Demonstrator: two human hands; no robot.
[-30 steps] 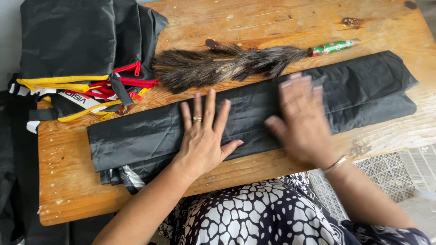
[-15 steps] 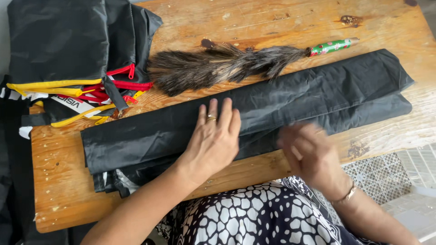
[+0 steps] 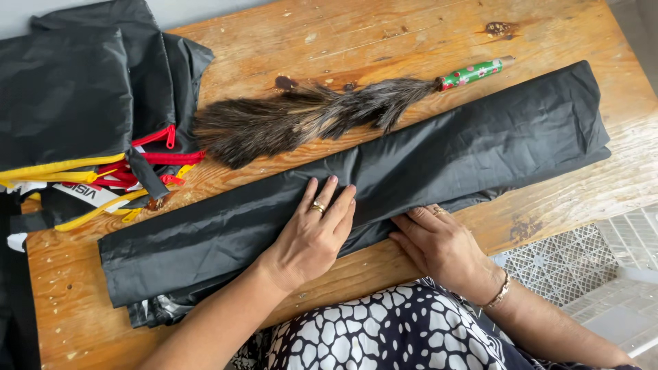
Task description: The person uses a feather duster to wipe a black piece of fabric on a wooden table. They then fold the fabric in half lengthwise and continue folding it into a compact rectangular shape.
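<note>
Wooden table (image 3: 425, 34). Long folded black fabric (image 3: 439, 154) lay diagonally across it, near edge to far right. Black bags with red and yellow trim (image 3: 75, 109) far left. Feather duster (image 3: 301, 120) just beyond fabric. Left hand (image 3: 312, 236) flat on fabric, fingers (image 3: 327, 202) spread, gripping nothing. Right hand (image 3: 442, 247) at fabric's near edge, fingers curled, grip unclear.

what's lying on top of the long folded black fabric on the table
The left hand lies flat on the long folded black fabric; the right hand grips its near edge. Any fingers tucked beneath are hidden.
</note>
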